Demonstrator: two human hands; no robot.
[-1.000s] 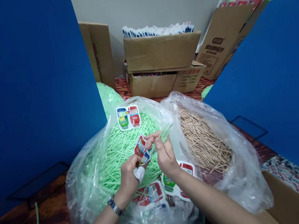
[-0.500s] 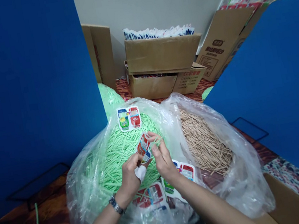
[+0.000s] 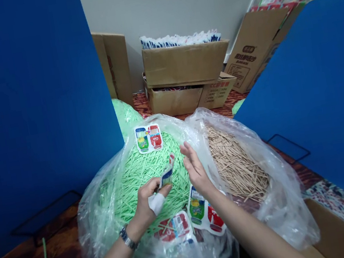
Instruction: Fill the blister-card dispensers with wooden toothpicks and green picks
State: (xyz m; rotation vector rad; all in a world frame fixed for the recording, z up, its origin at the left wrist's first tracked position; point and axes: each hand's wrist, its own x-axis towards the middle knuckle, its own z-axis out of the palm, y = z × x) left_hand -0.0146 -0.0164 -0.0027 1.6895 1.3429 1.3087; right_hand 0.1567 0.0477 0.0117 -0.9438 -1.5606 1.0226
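My left hand [image 3: 152, 198], with a white wrap at the thumb and a watch on the wrist, grips a small printed packet [image 3: 167, 174] tilted nearly edge-on. My right hand [image 3: 196, 170] is just right of it, fingers stretched and apart from the packet, holding nothing I can see. Beneath both hands lies a heap of thin green sticks [image 3: 130, 177] in a clear plastic bag [image 3: 89, 204]. A red and green printed packet [image 3: 149, 138] rests on the heap's far side. Nearer me are another such packet [image 3: 197, 206] and a red one [image 3: 175, 229], partly under green sticks.
A second clear bag holds thin brown sticks [image 3: 235, 164] on the right. Blue panels [image 3: 32, 104] stand on both sides. Behind are stacked cardboard boxes [image 3: 187, 62], the upper one filled with white and blue packets. An open carton [image 3: 336, 224] sits at front right.
My right hand has moved away to the right from the packet, its fingers straightening. The packet in my left hand has turned from face-on to nearly edge-on.
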